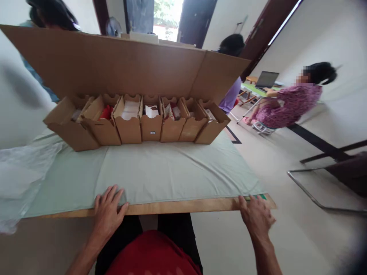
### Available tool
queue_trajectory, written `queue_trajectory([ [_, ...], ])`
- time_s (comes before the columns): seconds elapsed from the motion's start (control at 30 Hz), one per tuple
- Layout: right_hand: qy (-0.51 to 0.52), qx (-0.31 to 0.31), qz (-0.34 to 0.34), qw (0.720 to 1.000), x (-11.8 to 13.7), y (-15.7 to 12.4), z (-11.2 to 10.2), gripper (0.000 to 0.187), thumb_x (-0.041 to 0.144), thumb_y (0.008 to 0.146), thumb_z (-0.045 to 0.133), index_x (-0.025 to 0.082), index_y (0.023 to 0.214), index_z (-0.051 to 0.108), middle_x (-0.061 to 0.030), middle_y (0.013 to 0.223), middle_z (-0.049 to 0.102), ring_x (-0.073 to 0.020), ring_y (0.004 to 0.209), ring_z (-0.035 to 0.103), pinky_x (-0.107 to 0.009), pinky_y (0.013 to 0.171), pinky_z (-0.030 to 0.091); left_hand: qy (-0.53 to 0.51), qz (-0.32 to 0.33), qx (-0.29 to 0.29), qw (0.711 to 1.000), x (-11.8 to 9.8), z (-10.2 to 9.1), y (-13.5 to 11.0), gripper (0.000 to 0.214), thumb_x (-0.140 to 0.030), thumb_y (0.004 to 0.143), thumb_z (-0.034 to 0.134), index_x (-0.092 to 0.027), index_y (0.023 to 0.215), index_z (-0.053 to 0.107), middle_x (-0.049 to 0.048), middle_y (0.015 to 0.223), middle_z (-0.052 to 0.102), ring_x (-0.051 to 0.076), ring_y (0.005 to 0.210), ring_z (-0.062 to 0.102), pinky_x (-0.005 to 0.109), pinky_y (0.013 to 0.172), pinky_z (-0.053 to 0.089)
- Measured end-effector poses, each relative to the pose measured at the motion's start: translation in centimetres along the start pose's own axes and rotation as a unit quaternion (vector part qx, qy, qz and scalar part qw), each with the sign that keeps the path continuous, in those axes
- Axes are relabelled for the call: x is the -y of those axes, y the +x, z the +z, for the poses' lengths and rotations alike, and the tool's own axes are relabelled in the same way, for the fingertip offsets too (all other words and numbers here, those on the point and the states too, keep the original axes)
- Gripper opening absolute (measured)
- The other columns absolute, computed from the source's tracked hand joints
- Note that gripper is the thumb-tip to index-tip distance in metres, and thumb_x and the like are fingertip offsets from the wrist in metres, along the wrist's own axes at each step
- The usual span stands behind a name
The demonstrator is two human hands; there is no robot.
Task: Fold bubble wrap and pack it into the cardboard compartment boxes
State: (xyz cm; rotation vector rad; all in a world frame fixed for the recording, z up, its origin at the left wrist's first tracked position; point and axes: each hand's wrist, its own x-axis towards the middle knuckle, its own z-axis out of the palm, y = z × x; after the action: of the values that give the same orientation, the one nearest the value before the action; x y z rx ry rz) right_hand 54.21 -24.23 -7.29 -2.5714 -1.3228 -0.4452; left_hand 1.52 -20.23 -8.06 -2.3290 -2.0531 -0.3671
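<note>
My left hand (107,212) rests flat on the near edge of the table (172,207), fingers spread on the pale green cloth (160,172), holding nothing. My right hand (256,215) lies at the table's near right corner, fingers stretched over the edge by a small green strip (259,197); it holds nothing. A row of several open cardboard bins (137,124) stands at the far side of the table, with small white and red packets inside. A tall cardboard sheet (120,65) stands behind the bins.
Clear plastic sheeting (20,175) lies over the table's left end. A seated person (289,103) works at a laptop (266,79) to the right. Two other people stand behind the cardboard. A metal chair frame (321,191) sits on the floor at right.
</note>
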Motion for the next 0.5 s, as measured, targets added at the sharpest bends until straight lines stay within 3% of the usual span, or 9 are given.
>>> queue_trajectory([
  [0.07, 0.039, 0.008, -0.035, 0.999, 3.8, 0.7, -0.5, 0.049, 0.043, 0.096, 0.042, 0.011, 0.126, 0.066, -0.0268, 0.143, 0.058, -0.0392, 0.135, 0.052, -0.056, 0.104, 0.044, -0.017, 0.019, -0.010, 1.000, -0.2, 0.0, 1.2, 0.039, -0.033, 0.095, 0.048, -0.016, 0.119, 0.073, 0.0173, 0.135, 0.068, 0.035, 0.129, 0.059, 0.056, 0.109, 0.043],
  [0.13, 0.089, 0.025, -0.109, 0.990, 9.4, 2.4, -1.0, 0.047, 0.039, 0.097, 0.046, 0.015, 0.134, 0.062, -0.0212, 0.150, 0.054, -0.0345, 0.141, 0.047, -0.052, 0.110, 0.041, -0.042, 0.060, -0.022, 0.997, -1.7, -0.2, 4.1, 0.036, -0.033, 0.094, 0.050, -0.017, 0.115, 0.075, 0.0160, 0.129, 0.071, 0.034, 0.126, 0.061, 0.054, 0.109, 0.044],
  [0.23, 0.129, 0.082, -0.190, 0.970, 17.9, 5.4, -1.2, 0.049, 0.037, 0.098, 0.050, 0.019, 0.144, 0.056, -0.0173, 0.160, 0.044, -0.0327, 0.147, 0.039, -0.050, 0.114, 0.036, -0.089, 0.138, -0.028, 0.986, -6.3, -0.6, 10.4, 0.038, -0.032, 0.093, 0.054, -0.016, 0.121, 0.073, 0.0177, 0.139, 0.065, 0.036, 0.134, 0.056, 0.055, 0.114, 0.040],
  [0.3, 0.127, 0.134, -0.208, 0.961, 21.9, 6.7, -0.9, 0.054, 0.040, 0.099, 0.052, 0.019, 0.148, 0.052, -0.0177, 0.163, 0.039, -0.0333, 0.150, 0.036, -0.049, 0.115, 0.034, -0.111, 0.172, -0.002, 0.979, -10.2, -0.4, 14.8, 0.043, -0.033, 0.092, 0.057, -0.014, 0.129, 0.069, 0.0197, 0.149, 0.057, 0.037, 0.140, 0.050, 0.054, 0.116, 0.038],
  [0.4, 0.124, 0.180, -0.242, 0.945, 23.4, 6.0, -0.4, 0.055, 0.042, 0.101, 0.049, 0.018, 0.150, 0.052, -0.0182, 0.162, 0.041, -0.0341, 0.150, 0.036, -0.053, 0.119, 0.028, -0.110, 0.204, 0.053, 0.971, -15.0, 0.9, 19.1, 0.054, -0.034, 0.091, 0.062, -0.014, 0.141, 0.060, 0.0200, 0.160, 0.043, 0.037, 0.149, 0.039, 0.053, 0.119, 0.035],
  [0.5, 0.158, 0.221, -0.297, 0.916, 19.9, 2.5, -0.8, 0.053, 0.035, 0.099, 0.052, 0.019, 0.149, 0.054, -0.0155, 0.162, 0.043, -0.0326, 0.151, 0.035, -0.054, 0.122, 0.023, -0.096, 0.243, 0.092, 0.961, -17.3, 3.0, 19.4, 0.056, -0.039, 0.095, 0.059, -0.015, 0.146, 0.056, 0.0189, 0.162, 0.041, 0.036, 0.152, 0.034, 0.055, 0.122, 0.028],
])
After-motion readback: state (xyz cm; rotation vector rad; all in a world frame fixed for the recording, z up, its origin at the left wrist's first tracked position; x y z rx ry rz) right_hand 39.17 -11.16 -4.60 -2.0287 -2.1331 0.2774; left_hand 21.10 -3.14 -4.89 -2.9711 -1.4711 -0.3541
